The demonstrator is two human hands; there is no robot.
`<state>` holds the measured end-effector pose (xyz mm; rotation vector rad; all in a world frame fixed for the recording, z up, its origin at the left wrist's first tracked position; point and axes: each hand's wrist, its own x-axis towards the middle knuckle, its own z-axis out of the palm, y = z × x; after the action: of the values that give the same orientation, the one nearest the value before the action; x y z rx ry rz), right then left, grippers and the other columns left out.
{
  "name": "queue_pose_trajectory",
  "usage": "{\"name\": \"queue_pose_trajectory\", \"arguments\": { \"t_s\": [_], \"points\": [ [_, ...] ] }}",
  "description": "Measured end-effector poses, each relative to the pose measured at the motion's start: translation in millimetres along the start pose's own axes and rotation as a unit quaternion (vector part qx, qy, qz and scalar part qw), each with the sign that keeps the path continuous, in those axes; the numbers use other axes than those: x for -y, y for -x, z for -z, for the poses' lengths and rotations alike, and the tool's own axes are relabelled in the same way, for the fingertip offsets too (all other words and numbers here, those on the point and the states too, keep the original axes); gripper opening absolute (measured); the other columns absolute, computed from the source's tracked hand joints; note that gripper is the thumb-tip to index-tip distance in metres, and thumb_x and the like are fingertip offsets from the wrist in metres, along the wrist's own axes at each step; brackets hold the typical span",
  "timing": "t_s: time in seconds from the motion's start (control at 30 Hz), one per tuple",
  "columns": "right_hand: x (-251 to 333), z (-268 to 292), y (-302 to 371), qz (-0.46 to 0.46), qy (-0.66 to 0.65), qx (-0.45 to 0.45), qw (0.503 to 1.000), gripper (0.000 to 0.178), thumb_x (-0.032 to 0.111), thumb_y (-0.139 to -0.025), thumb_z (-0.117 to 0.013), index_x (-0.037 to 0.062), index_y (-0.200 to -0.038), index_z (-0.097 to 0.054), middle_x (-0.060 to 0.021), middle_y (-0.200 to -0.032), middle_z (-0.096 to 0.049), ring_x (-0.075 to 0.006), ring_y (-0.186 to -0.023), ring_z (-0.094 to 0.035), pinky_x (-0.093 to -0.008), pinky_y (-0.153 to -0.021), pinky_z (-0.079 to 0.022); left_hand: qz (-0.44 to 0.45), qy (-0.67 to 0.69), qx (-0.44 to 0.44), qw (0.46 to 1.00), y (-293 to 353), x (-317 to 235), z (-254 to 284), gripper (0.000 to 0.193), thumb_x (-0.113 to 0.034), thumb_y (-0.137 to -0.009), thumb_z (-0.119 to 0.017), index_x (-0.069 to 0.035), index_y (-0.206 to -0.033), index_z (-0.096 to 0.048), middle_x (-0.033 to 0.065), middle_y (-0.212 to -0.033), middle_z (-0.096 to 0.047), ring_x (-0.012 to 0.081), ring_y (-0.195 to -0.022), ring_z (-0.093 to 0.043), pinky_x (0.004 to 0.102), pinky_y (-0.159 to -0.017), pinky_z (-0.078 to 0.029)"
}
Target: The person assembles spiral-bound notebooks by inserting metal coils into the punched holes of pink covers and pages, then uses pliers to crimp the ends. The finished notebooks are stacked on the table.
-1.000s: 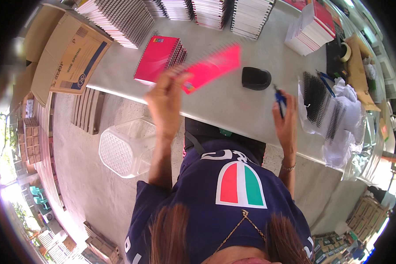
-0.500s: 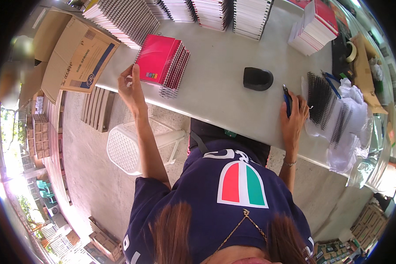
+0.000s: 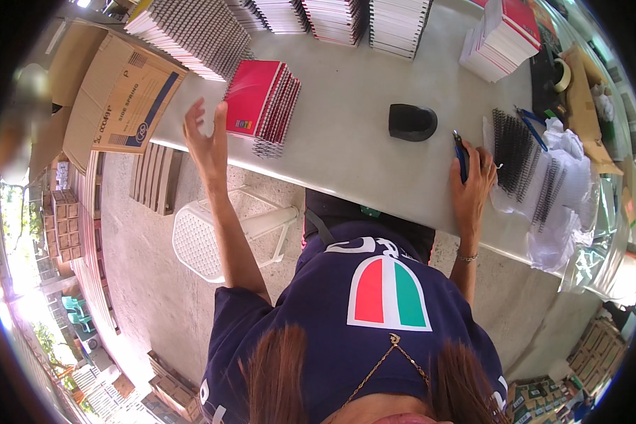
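Observation:
At the left of the table lies a small pile of red spiral notebooks (image 3: 248, 100), their wire coils showing along the edges. My left hand (image 3: 206, 145) is just beside the pile's left edge, fingers spread and holding nothing; its thumb is close to the top cover. On the right, my right hand (image 3: 475, 173) rests on the tabletop, wrapped around small pliers (image 3: 461, 154) with dark blue handles, the tip pointing away from me. Black spiral binding coils (image 3: 514, 150) lie right of that hand on white crumpled wrapping (image 3: 569, 180).
Tall stacks of spiral notebooks (image 3: 191, 35) line the table's far side. A black rounded block (image 3: 412, 123) sits mid-table. More red-covered books (image 3: 500, 42) stand far right, near a tape roll (image 3: 562, 75). A cardboard box (image 3: 138, 95) is at left; a white plastic stool (image 3: 208, 237) stands below.
My left hand has come away from the notebooks' left edge, and its fingers have spread apart. My right hand stays around the pliers in nearly the same place.

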<state>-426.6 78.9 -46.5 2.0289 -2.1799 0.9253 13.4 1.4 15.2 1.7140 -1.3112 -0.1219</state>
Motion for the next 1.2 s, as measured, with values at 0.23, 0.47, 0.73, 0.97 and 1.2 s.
{"name": "queue_pose_trajectory", "arguments": {
  "t_s": [0.23, 0.47, 0.73, 0.97, 1.2],
  "points": [
    [4, 1, -11, -0.011, -0.056, 0.001, 0.998, 0.040, 0.016, -0.089, -0.066, 0.0112, -0.128, -0.058, -0.0141, -0.119, -0.053, -0.0331, -0.117, -0.049, -0.0453, -0.103, -0.036, -0.059, -0.213, 0.237, 0.946, -31, -60, -23, 0.116, -0.079, -0.066, -0.070, -0.022, -0.156, -0.022, 0.0327, -0.142, -0.039, 0.0544, -0.133, -0.035, 0.0616, -0.107, -0.033],
    [3, 37, -52, 0.014, -0.139, -0.009, 0.990, 0.029, 0.013, -0.090, -0.067, 0.0072, -0.118, -0.064, -0.0154, -0.116, -0.058, -0.0326, -0.115, -0.052, -0.0423, -0.099, -0.041, -0.072, -0.264, 0.281, 0.920, -37, -41, -40, 0.121, -0.079, -0.063, -0.072, -0.032, -0.158, -0.012, 0.0380, -0.131, -0.042, 0.0617, -0.121, -0.045, 0.0669, -0.097, -0.040],
    [-22, 64, -94, 0.013, -0.126, -0.038, 0.991, 0.021, 0.015, -0.093, -0.065, 0.0064, -0.111, -0.068, -0.0139, -0.108, -0.064, -0.0281, -0.096, -0.062, -0.0367, -0.086, -0.049, -0.085, -0.243, 0.261, 0.930, -37, -35, -39, 0.114, -0.066, -0.067, -0.077, -0.032, -0.157, -0.016, 0.0367, -0.130, -0.044, 0.0598, -0.118, -0.049, 0.0654, -0.096, -0.043],
    [-83, 48, -145, -0.036, -0.320, -0.093, 0.942, 0.032, 0.021, -0.094, -0.068, 0.0077, -0.122, -0.064, -0.0091, -0.108, -0.066, -0.0169, -0.094, -0.063, -0.0318, -0.083, -0.049, -0.062, -0.238, 0.283, 0.927, -39, -49, -36, 0.114, -0.065, -0.067, -0.077, -0.029, -0.157, -0.016, 0.0326, -0.137, -0.041, 0.0576, -0.125, -0.044, 0.0646, -0.099, -0.041],
    [-109, 39, -238, -0.100, -0.333, -0.227, 0.910, 0.056, 0.049, -0.093, -0.063, -0.0010, -0.117, -0.064, -0.0115, -0.101, -0.069, -0.0168, -0.091, -0.062, -0.0313, -0.082, -0.048, -0.148, -0.280, 0.152, 0.936, -13, -88, -30, 0.100, -0.065, -0.077, -0.070, -0.027, -0.156, -0.021, 0.0243, -0.150, -0.030, 0.0495, -0.140, -0.025, 0.0637, -0.109, -0.028]
  ]
}}
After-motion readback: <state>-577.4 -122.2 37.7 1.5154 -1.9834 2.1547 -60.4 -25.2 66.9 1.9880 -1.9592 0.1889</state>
